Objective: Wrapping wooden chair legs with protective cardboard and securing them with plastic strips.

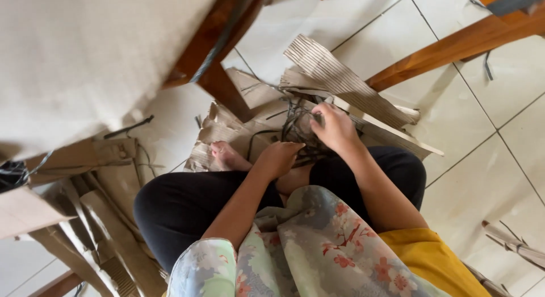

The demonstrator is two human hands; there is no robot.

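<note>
I sit cross-legged on a tiled floor, in black trousers with a floral cloth over my lap. My left hand [279, 158] is closed around a bundle of thin dark strips [295, 124] just above my bare foot [227, 156]. My right hand [334, 126] pinches the same strips a little farther out. Torn pieces of corrugated cardboard [332, 75] lie under and beyond both hands.
A large beige cushion [74, 58] on a wooden frame [218, 81] fills the upper left. A wooden beam [454, 47] crosses the upper right. Folded cardboard strips [108, 229] pile at the lower left, more scraps [514, 243] at the right edge.
</note>
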